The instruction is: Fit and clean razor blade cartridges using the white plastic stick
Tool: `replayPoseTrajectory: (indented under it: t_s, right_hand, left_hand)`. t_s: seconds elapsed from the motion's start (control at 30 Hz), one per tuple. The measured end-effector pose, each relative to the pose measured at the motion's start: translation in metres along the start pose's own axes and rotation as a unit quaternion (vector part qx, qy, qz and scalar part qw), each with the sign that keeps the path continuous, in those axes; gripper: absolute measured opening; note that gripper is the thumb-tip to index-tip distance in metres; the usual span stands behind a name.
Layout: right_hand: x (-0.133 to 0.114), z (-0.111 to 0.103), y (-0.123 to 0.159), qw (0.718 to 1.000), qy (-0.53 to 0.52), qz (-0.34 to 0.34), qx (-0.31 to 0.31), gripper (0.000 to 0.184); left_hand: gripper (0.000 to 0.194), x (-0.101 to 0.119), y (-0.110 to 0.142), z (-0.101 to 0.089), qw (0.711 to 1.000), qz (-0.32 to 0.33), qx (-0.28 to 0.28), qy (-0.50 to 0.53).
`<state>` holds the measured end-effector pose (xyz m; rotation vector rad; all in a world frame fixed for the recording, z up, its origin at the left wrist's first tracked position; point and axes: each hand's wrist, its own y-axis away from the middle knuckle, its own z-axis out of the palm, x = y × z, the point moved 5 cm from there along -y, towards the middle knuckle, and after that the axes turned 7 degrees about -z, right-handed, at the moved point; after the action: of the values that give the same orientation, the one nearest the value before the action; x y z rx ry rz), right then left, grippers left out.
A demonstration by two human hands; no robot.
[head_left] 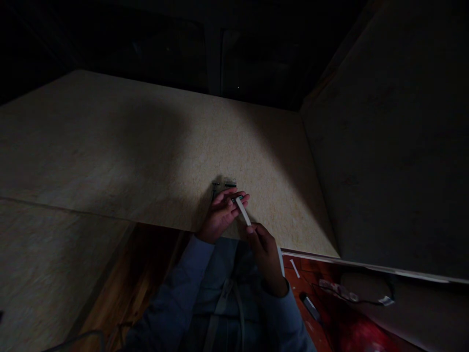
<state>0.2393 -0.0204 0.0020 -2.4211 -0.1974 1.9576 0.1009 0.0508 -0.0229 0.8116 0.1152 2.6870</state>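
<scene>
In the head view my right hand [263, 244] is closed on the lower end of a slim white handle [244, 212], slightly curved, which slants up to the left. At its far end is a small dark head [239, 198] with a greenish tint, too dim to identify. My left hand [222, 215] is palm up, its thumb and fingers around that dark head. Just beyond my left fingers, a thin dark T-shaped item [215, 185], resembling a razor, lies on the table [164, 146]. Beside it is a small clear pack [230, 182] with a dark strip.
A dark wall or panel [388, 146] rises along the table's right side. Below the table edge on the right, a white strip [295, 269], a dark-and-grey item [311, 309] and red cloth [359, 327] lie low down. A lower surface [32, 264] adjoins at left.
</scene>
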Motion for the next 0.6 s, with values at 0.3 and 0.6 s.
replayPoseTrajectory:
  t_s: [0.3, 0.6]
  right_hand:
    - [-0.0003, 0.0011, -0.0033, 0.999, -0.017, -0.012, 0.029, 0.041]
    - [0.0089, -0.0024, -0.0011, 0.999, -0.007, 0.013, 0.032, 0.045]
  left_hand:
    - [0.052, 0.0003, 0.0016, 0.0015, 1.000, -0.006, -0.007, -0.009]
    - [0.050, 0.0011, 0.0001, 0.0018, 1.000, 0.001, -0.006, -0.025]
